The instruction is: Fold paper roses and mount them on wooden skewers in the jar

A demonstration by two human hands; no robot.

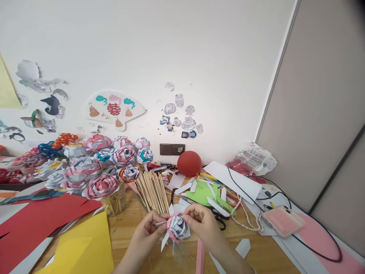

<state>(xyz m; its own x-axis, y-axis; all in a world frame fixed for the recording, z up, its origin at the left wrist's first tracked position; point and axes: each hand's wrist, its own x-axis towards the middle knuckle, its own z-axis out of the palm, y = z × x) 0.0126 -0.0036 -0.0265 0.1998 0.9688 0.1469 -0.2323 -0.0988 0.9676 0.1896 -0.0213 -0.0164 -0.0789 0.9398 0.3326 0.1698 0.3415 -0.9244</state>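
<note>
Between my two hands, just above the wooden table, is a paper flower (177, 227) with white-grey inner petals and pink outer ones. My left hand (151, 230) pinches its left side, where white paper strips stick out. On the other side, my right hand (202, 222) has thumb and fingers closed on the flower's upper right edge. Loose white strips hang below and behind the flower. A pink paper strip (200, 255) lies on the table under my right wrist.
Finished paper flowers (102, 186) crowd the left, beside a bundle of wooden sticks (152, 192). Behind my hands lie green paper (203, 191), scraps, black-handled scissors (221, 220) and a red balloon (189, 163). Yellow paper (85, 247) is front left; a pink device (283, 220) and cable sit right.
</note>
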